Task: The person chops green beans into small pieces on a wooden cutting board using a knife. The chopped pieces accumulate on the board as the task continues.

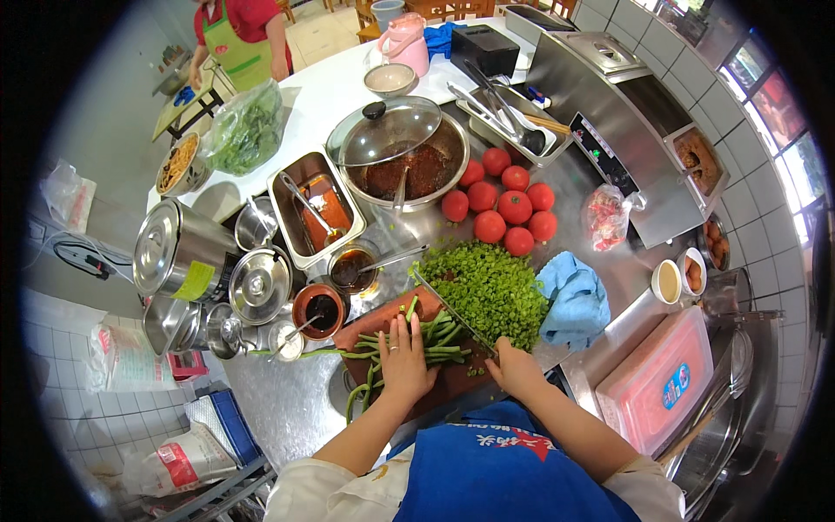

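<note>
On a reddish-brown cutting board (370, 329), a bunch of long green beans (445, 333) lies under my left hand (406, 364). That hand presses the beans down, its fingers pointing away from me, with a ring on one. My right hand (515, 367) is closed round the handle of a kitchen knife (454, 311). The blade slants up and left from my grip, between the whole beans and a heap of chopped green beans (483, 287). Bean ends trail off the board's left and near edges. A few cut bits lie near the knife handle.
Tomatoes (514, 207) sit beyond the heap, a blue cloth (574, 300) to its right. A lidded sauce pot (396, 170), a steel sauce tray (320, 209) and a dark sauce bowl (321, 311) stand left. A plastic box (657, 383) is at right. Another person (239, 39) stands far left.
</note>
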`<state>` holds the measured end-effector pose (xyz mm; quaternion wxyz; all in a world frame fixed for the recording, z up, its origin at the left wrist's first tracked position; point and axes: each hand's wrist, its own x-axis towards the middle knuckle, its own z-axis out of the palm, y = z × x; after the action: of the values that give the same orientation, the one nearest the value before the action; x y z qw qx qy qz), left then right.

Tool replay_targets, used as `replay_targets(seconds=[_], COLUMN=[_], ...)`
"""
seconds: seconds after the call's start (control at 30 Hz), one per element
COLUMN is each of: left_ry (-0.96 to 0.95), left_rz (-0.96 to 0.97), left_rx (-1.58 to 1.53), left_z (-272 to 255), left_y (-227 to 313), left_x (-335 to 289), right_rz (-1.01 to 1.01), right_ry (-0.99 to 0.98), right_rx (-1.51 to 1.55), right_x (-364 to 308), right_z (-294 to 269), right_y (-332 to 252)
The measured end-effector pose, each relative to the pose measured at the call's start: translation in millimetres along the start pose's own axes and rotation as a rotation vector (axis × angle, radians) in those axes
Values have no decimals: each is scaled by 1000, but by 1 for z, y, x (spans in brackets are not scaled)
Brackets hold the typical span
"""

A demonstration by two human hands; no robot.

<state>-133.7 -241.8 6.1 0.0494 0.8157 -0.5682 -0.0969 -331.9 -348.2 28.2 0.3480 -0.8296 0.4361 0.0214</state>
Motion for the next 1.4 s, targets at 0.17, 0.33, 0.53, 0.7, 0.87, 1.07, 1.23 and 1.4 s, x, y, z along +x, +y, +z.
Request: replay_targets(seconds=[0.17,0.33,0.53,0.7,0.87,1.07,1.23,1.4], left_ry=[34,133,-24,-111,23,65,-29,-110], left_rz=[-21,50,-72,-18,78,-12,-133,16], left_rx=[50,30,-128,-218,-126,-40,-16,-60], left_z=[15,36,13,18,23,36,35,-8], left_y=[10,13,17,5,6,20,45,27], left_x=[10,19,34,42,31,28,44,21], right_rz=[-13,-14,-45,-31,-25,-50,3,-3], right_ry=[5,-4,13,14,14,30,58,43], right_rx=[6,26,6,87,-3,-31,-40,5], right_x=[0,1,3,5,-6,-9,-4,-1], right_z=[0,-2,-2,-13,-12,-1,4,2], right_y=[2,0,5,11,-3,-9,-11,-2])
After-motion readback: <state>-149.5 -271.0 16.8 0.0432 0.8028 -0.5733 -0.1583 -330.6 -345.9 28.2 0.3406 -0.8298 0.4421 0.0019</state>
